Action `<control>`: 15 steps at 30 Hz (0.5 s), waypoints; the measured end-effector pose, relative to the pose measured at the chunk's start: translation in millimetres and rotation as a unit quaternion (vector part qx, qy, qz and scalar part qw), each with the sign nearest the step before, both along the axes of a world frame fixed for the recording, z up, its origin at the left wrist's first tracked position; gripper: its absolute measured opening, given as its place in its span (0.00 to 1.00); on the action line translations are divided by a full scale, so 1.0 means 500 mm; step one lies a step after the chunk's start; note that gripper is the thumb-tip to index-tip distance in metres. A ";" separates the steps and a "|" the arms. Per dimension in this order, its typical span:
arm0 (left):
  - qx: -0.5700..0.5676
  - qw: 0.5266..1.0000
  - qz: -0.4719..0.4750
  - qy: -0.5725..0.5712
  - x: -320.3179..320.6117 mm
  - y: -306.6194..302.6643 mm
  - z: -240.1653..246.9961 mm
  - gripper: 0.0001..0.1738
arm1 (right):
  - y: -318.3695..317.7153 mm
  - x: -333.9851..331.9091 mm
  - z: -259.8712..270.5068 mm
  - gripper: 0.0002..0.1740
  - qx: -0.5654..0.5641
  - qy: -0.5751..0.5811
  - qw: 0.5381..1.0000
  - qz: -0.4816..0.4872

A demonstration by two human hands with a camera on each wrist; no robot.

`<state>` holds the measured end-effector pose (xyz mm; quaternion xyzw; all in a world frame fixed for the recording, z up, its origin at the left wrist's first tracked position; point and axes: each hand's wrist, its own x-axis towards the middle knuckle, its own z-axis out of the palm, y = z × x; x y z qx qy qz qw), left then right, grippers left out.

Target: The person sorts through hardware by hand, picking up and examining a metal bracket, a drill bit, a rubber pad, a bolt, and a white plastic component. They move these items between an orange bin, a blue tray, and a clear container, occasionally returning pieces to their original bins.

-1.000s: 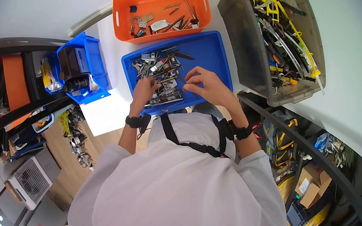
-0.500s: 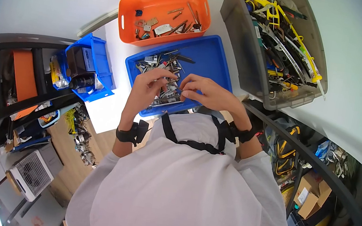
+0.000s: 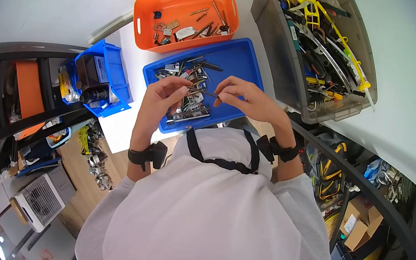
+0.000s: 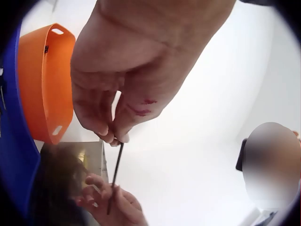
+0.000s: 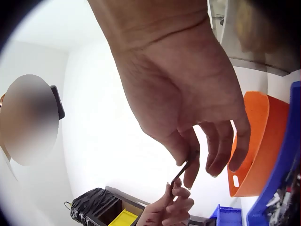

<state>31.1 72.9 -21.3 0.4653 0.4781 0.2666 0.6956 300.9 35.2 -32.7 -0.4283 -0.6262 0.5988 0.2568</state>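
A thin dark metal rod [image 4: 116,174] spans the gap between my two hands over the blue tray [image 3: 244,68]. My left hand [image 3: 160,98] pinches one end between thumb and fingertips. At the other end my right hand [image 3: 247,99] holds it between thumb and index finger, the remaining fingers loosely bent and apart in the right wrist view. Below the hands, a pile of small metal parts [image 3: 202,75] fills the left side of the tray, partly hidden by my left hand.
Behind the tray stands an orange bin [image 3: 145,7] with several rods, plates and small pieces in it. A grey bin [image 3: 279,49] full of tools is at the right. Blue storage bins [image 3: 122,77] stand at the left, beside a dark shelf frame.
My left hand has risen from the pile and come toward the right hand. Both hands now hold the rod, and they have spread slightly apart since half a second ago.
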 end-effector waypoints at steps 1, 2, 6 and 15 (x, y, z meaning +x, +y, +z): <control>0.000 1.000 0.000 0.000 -0.002 0.000 0.000 0.12 | 0.000 0.005 -0.001 0.17 0.002 0.000 1.000 -0.010; -0.035 0.999 0.013 -0.025 -0.005 0.000 0.000 0.14 | -0.001 0.008 -0.001 0.17 0.003 -0.001 1.000 -0.021; -0.069 0.996 0.024 -0.044 -0.009 -0.003 -0.003 0.16 | 0.000 0.016 0.008 0.17 -0.001 -0.015 0.999 -0.029; -0.032 0.999 -0.008 0.002 0.009 -0.003 0.021 0.19 | -0.031 0.030 0.031 0.15 0.051 -0.067 0.992 -0.093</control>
